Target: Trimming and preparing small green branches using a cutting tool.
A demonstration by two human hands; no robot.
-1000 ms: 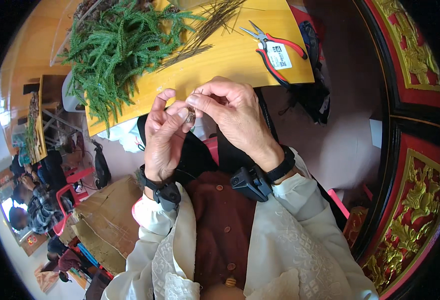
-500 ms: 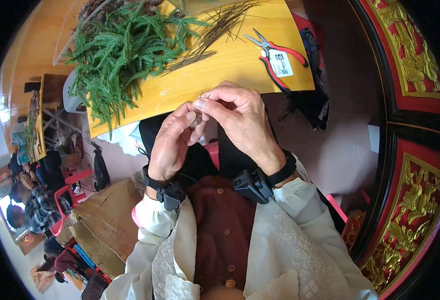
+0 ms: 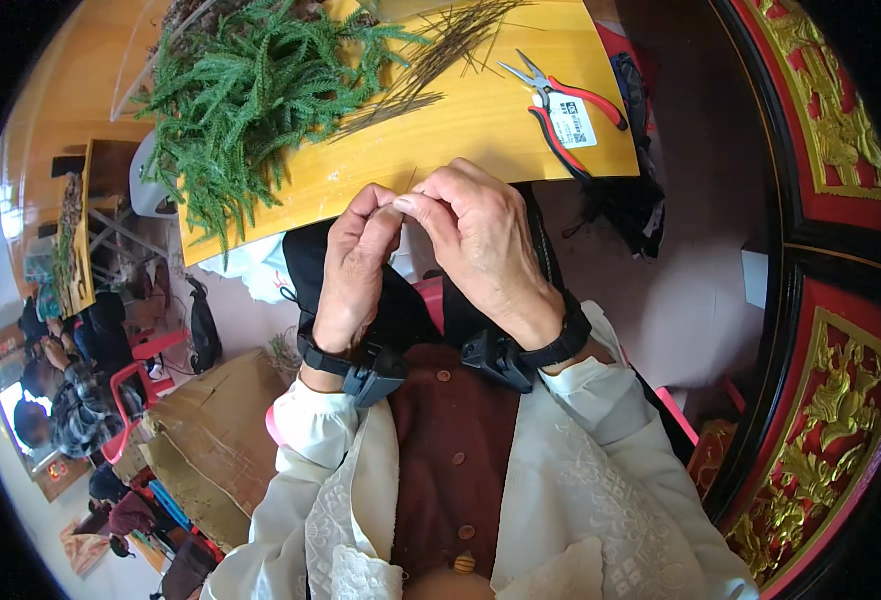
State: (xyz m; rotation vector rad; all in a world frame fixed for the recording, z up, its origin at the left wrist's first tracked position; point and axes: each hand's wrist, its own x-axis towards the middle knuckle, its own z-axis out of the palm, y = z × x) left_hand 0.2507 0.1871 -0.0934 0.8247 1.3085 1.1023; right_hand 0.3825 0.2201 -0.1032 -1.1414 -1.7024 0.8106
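Note:
In front of the table's near edge, my left hand [image 3: 355,260] and my right hand [image 3: 480,230] meet at their fingertips, both closed in a pinch. A thin dark wire [image 3: 412,180] sticks up from between them at my right thumb and forefinger. Half a second ago a small brown, ridged cone-like piece showed in my left fingers; the hand now covers that spot. On the table beyond lie a loose bundle of thin dark wires [image 3: 435,55] and needle-nose pliers [image 3: 550,85] with red and black handles. Green artificial pine sprigs [image 3: 250,100] are heaped at the left.
The pliers rest across a white label [image 3: 570,122] near the right edge of the yellow table [image 3: 460,130]. A cardboard box [image 3: 215,430] stands at the lower left. A carved red and gold panel [image 3: 830,420] rises at the right. Other people sit far left.
My left hand has turned so that its thumb and fingers point upward, which hides the small brown piece. My right hand keeps its pinch, and the view has shifted slightly.

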